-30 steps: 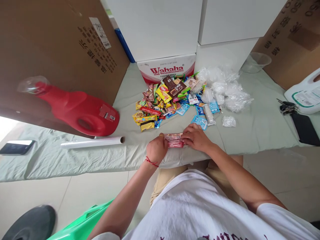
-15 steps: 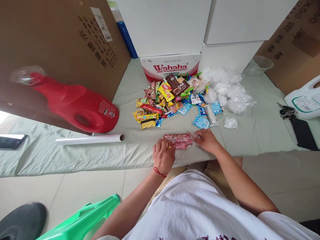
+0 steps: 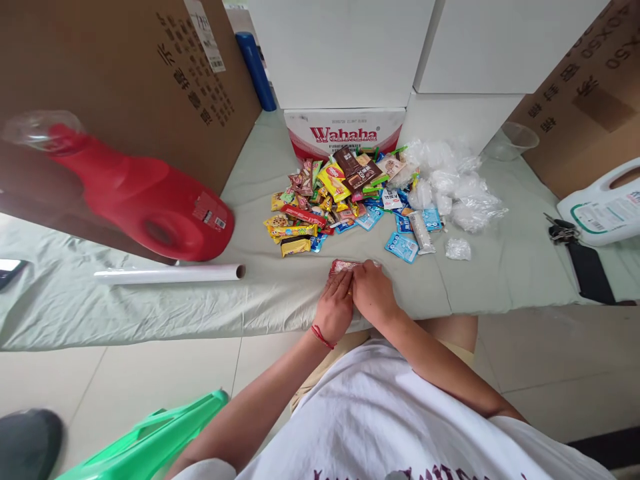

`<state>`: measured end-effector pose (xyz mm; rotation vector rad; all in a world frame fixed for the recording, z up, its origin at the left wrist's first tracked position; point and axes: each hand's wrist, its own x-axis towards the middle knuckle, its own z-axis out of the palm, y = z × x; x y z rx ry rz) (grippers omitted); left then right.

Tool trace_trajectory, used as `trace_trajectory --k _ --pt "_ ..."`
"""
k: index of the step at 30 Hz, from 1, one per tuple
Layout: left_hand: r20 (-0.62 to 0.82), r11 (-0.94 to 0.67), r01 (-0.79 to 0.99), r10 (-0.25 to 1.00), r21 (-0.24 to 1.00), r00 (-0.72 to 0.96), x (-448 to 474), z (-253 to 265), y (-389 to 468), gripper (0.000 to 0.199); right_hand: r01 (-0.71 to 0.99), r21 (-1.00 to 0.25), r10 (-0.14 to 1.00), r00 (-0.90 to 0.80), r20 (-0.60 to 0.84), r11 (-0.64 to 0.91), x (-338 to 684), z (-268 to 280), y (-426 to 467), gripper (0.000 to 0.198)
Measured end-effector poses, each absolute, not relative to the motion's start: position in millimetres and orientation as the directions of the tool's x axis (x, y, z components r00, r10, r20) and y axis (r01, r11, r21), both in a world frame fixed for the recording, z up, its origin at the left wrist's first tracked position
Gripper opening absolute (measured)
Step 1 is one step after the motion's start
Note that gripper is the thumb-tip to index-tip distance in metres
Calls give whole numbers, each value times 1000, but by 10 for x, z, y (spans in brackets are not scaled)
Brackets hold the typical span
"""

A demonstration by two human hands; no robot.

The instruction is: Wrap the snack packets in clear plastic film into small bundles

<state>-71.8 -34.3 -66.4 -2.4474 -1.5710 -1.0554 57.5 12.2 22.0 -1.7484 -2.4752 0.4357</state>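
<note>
A red snack packet (image 3: 345, 265) in clear plastic film lies near the table's front edge, its lower part covered by my hands. My left hand (image 3: 336, 308) presses on the packet's left part, fingers close together. Beside it, touching, my right hand (image 3: 375, 292) has its fingers curled over the right part of the packet. Just beyond is a heap of small wrapped snacks (image 3: 334, 183) in yellow, red, brown and blue. To its right sit crumpled clear plastic bags (image 3: 465, 190), and a small film-wrapped bundle (image 3: 458, 249) lies apart.
A white tube (image 3: 170, 274) and red jug (image 3: 155, 207) lie at the left. White boxes (image 3: 345, 53) stand behind the snacks. At the right are keys (image 3: 563, 230), a black phone-like slab (image 3: 590, 272) and a white jug (image 3: 607, 203). A green stool (image 3: 150, 437) is below.
My right hand has moved left from the film's loose right end onto the packet, next to my left hand. More of the packet is covered now. The view has shifted slightly.
</note>
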Motion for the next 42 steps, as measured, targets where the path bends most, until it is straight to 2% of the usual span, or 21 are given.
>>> trace_trajectory --k 2,5,7,9,12,15,21,24,26,29,31,33,35,37,40,42 --pt "574 -525 758 781 388 247 -772 -621 -351 62 880 -258 903 -427 -58 399 555 165 51 29" --pt "538 -537 689 806 487 248 -828 -505 -365 71 838 -239 858 -513 -34 491 636 68 -121 42" --pt "467 -561 695 811 449 353 -839 -421 -353 69 812 -274 826 -556 -95 516 731 29 -228 49" --pt "367 -575 718 814 392 451 -843 -354 -324 64 758 -390 775 -613 -155 522 865 32 -285 53" --pt "267 -554 754 832 352 487 -870 -308 -264 62 599 -658 729 -675 -109 457 1168 103 -276 54" --pt "201 -553 779 833 295 515 -932 -315 -186 61 440 -823 769 -639 -6 359 1549 183 -234 35" --pt "136 -584 786 811 201 568 -1103 -369 94 52 345 -921 876 -483 -9 181 2094 190 -222 25" --pt "134 -593 780 805 203 577 -1159 -342 245 51 290 -950 895 -445 -23 119 2181 153 -188 26" --pt "158 -559 778 829 289 537 -1133 -258 304 50 249 -967 911 -409 -55 53 2201 122 -140 26" --pt "194 -395 703 916 592 351 -919 -33 305 43 149 -986 949 -294 -111 -69 2203 83 -38 29" --pt "134 -226 495 967 839 216 -651 129 266 45 51 -992 971 -209 -120 -112 2180 82 36 37" --pt "8 -52 181 972 982 237 -316 242 228 50 -73 -989 974 -195 -112 -128 2129 109 99 57" --pt "-96 116 -43 941 992 325 40 276 222 54 -201 -964 961 -248 -123 -175 2060 147 148 68" --pt "-149 217 -152 919 964 364 369 234 265 56 -314 -920 959 -230 -166 -235 2000 169 195 63" --pt "-157 244 -205 917 948 366 752 90 421 57 -453 -857 964 -13 -267 -244 2008 142 292 50" --pt "-113 180 -165 929 970 353 922 -4 570 55 -504 -835 943 110 -315 -221 2099 99 363 48"
